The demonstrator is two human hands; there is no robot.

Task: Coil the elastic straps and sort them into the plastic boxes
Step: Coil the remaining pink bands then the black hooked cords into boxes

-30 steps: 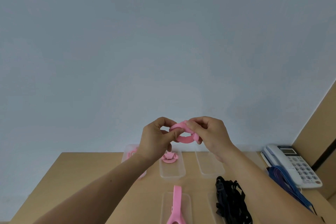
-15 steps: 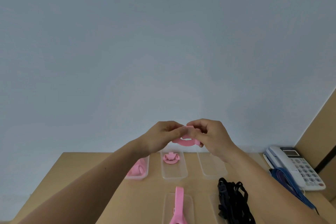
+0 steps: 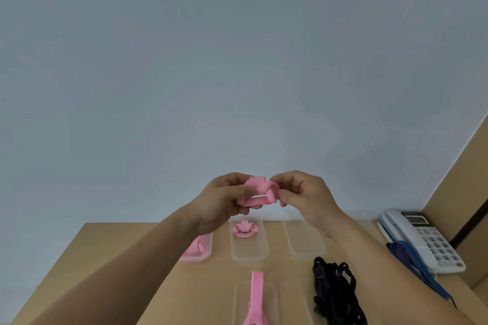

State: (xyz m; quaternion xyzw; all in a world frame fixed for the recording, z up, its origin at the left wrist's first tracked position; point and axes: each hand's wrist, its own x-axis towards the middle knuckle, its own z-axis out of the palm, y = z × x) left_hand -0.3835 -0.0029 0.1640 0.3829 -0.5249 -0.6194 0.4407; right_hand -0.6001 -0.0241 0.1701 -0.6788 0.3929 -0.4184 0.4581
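Note:
Both hands are raised above the far edge of the table with a pink elastic strap [image 3: 260, 192] between them, wound into a small knotted coil. My left hand [image 3: 224, 199] grips its left side; my right hand [image 3: 303, 194] pinches the knot's right end. Below stand clear plastic boxes: the left box [image 3: 204, 253] holds a pink coil, the middle box [image 3: 249, 248] holds another pink coil [image 3: 244, 230], the right box [image 3: 306, 240] holds nothing. A loose pink strap [image 3: 256, 298] lies across a near box [image 3: 272, 298].
A heap of black straps [image 3: 334, 290] lies at the near right of the wooden table [image 3: 111, 253]. Blue straps [image 3: 412, 261] trail over a white desk telephone [image 3: 425, 240] at the far right. A plain wall rises behind the table.
The pink strap has gone from an open ring to a tighter knotted coil. Both hands have shifted their hold on it and stayed at about the same height.

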